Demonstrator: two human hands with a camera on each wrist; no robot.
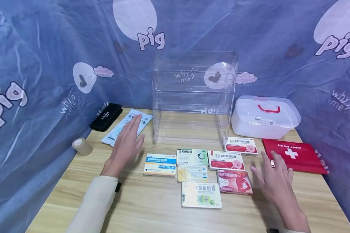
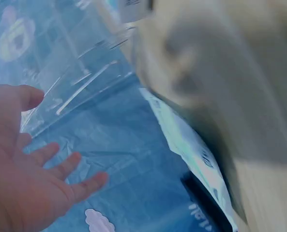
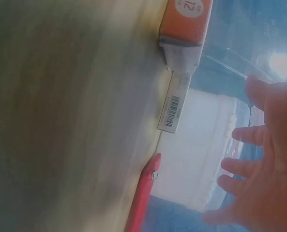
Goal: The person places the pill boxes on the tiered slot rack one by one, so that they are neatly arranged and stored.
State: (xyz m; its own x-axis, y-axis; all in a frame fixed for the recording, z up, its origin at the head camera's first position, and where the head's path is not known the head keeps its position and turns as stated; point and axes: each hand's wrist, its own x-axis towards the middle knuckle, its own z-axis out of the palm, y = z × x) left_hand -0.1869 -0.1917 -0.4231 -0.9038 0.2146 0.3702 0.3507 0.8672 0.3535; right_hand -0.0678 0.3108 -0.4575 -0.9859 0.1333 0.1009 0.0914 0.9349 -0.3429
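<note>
My left hand (image 1: pixel 126 142) hovers with extended fingers over the near side of a pale blue packet (image 1: pixel 113 131) and holds nothing. In the left wrist view its fingers (image 2: pixel 66 169) are spread. On the other side, my right hand (image 1: pixel 275 176) is held between the red medicine box (image 1: pixel 234 182) and a red first aid pouch (image 1: pixel 306 158), its fingers loosely spread and grasping nothing. Between the hands lie several medicine boxes, among them a blue and white box (image 1: pixel 160 164), a green and white box (image 1: pixel 192 157), a yellow box (image 1: pixel 192 173) and a white box (image 1: pixel 202 195).
A clear tiered acrylic rack (image 1: pixel 192 97) stands at the back centre. To its right sits a translucent lidded case (image 1: pixel 263 119) with a red handle. At the left are a black zip case (image 1: pixel 106 117) and a tan bandage roll (image 1: pixel 82 146). Blue printed cloth (image 1: pixel 52 58) encloses the table.
</note>
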